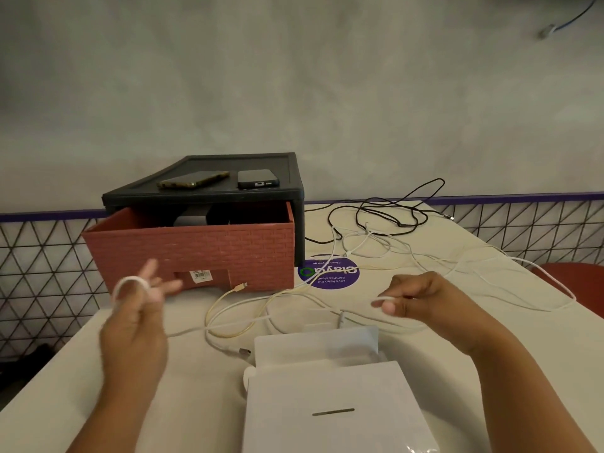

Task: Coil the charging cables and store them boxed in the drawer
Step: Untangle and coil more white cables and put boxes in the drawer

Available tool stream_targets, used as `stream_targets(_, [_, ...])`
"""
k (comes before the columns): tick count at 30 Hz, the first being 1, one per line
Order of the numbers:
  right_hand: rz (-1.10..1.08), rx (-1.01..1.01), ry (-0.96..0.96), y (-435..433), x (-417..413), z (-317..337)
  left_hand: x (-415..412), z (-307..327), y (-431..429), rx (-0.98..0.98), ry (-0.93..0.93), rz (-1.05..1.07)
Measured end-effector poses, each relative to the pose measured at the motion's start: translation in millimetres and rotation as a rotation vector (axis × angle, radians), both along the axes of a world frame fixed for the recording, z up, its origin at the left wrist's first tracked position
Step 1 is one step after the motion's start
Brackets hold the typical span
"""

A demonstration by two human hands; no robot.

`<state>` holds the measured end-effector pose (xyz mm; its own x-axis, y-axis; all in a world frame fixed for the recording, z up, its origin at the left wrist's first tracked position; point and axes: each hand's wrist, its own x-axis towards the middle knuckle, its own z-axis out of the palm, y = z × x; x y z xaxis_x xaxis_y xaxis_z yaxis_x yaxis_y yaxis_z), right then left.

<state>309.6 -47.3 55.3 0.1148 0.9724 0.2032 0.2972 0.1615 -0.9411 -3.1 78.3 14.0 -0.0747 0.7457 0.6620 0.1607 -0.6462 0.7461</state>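
My left hand [137, 308] is raised in front of the drawer with a white cable [129, 282] looped round its fingers. My right hand [415, 297] pinches the same white cable further along, near one end. A cream cable [225, 299] and several other white cables [408, 256] lie tangled on the white table [49, 371]. A black cable [392, 204] sprawls behind them. The reddish brick-patterned drawer [196, 250] stands pulled out of its black cabinet [228, 191]. An open white box [327, 403] sits near the front edge.
Two phones [192, 179] [258, 178] lie on top of the cabinet. A round purple sticker [330, 273] is on the table by the drawer. A wire-mesh fence [39, 263] borders the table's far side. A red seat [572, 279] shows at the right.
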Motion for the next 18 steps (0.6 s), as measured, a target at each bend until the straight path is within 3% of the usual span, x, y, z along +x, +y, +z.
stream_targets(4, [-0.171,0.26,0.093,-1,6,1,9,-11,-3,0.095,0.496,0.015])
stream_targets(7, [-0.312,0.381,0.151,-1,8,2,19,-11,-6,0.135,0.626,0.012])
stream_targets(11, [-0.596,0.442,0.128,4,11,1,23,-9,-16,0.12,0.63,-0.055])
stream_targets(15, [-0.82,0.419,-0.232,7,16,-6,24,-10,-21,0.055,0.56,-0.091])
stream_targets(18, [-0.885,0.352,-0.46,10,24,-12,24,-5,-25,-0.118,0.303,-0.135])
